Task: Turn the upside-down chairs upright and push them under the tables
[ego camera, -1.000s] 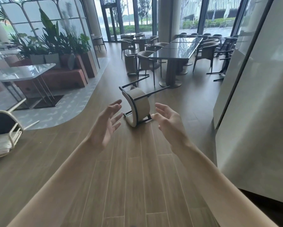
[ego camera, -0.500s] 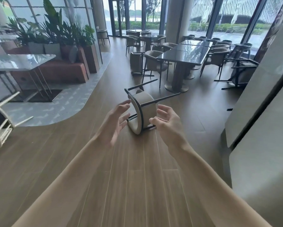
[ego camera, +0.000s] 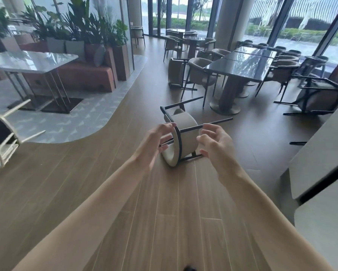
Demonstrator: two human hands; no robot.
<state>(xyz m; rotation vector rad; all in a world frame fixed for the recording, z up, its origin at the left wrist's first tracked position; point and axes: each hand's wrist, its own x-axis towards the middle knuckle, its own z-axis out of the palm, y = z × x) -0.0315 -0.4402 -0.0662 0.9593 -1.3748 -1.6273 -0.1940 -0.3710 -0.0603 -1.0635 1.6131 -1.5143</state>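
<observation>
Chair (ego camera: 183, 133) tipped over on floor (ego camera: 164, 212), legs out sideways. Left hand (ego camera: 154, 143), right hand (ego camera: 216, 145) flanking it, each grip spread, empty. Planters (ego camera: 74, 48) stuffed with greenery.

A wood-plank floor (ego camera: 164, 222) runs down the middle of the room. To the left it meets a curved patch of grey patterned flooring (ego camera: 70, 124). Behind that stands a reddish-brown bench (ego camera: 86, 75), backed by a row of planters (ego camera: 74, 46) full of leafy green plants (ego camera: 90, 26). A thick round column (ego camera: 228, 22) rises near the back, with tall windows (ego camera: 301, 22) in dark frames to both sides of it, showing greenery outside. A pale wall panel (ego camera: 324, 163) fills the right edge.
</observation>
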